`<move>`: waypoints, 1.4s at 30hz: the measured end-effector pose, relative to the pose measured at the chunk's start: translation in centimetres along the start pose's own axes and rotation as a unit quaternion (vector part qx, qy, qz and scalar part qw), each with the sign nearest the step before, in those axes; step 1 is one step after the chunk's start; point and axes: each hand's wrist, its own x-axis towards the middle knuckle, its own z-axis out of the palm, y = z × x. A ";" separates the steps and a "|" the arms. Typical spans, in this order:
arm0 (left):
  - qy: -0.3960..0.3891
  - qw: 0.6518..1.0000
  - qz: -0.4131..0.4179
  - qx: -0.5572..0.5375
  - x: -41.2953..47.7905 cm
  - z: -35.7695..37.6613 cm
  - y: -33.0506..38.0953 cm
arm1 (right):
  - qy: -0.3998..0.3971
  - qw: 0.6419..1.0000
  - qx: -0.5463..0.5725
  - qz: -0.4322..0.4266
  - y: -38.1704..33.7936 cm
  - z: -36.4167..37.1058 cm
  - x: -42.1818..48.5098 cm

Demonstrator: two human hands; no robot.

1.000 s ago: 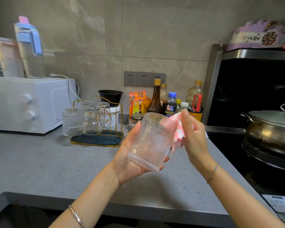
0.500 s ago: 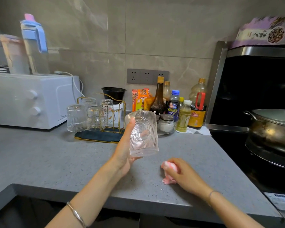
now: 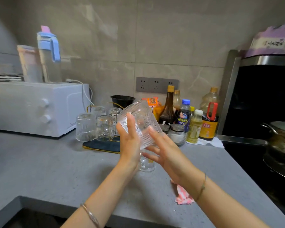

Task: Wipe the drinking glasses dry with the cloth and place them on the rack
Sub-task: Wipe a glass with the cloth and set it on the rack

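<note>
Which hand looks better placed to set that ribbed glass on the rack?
Left, probably: the left hand holds the ribbed glass on the side nearer the rack; the right hand is on its other side.

Grey counter [image 3: 48, 162], pink cloth [image 3: 183, 196], rack [image 3: 102, 145], white oven [image 3: 31, 109]
</note>
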 end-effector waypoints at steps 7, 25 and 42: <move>-0.016 0.994 0.052 0.089 5.0 -1.0 0.8 | 0.020 0.999 0.031 -0.026 -1.1 0.8 5.3; 0.084 0.762 0.218 0.605 18.0 -9.0 -6.7 | 0.170 0.923 -0.289 -0.187 -6.4 -4.0 22.7; 0.080 0.756 0.240 0.604 18.6 -9.7 -6.6 | 0.010 0.885 -0.457 -0.092 -2.5 -3.7 31.5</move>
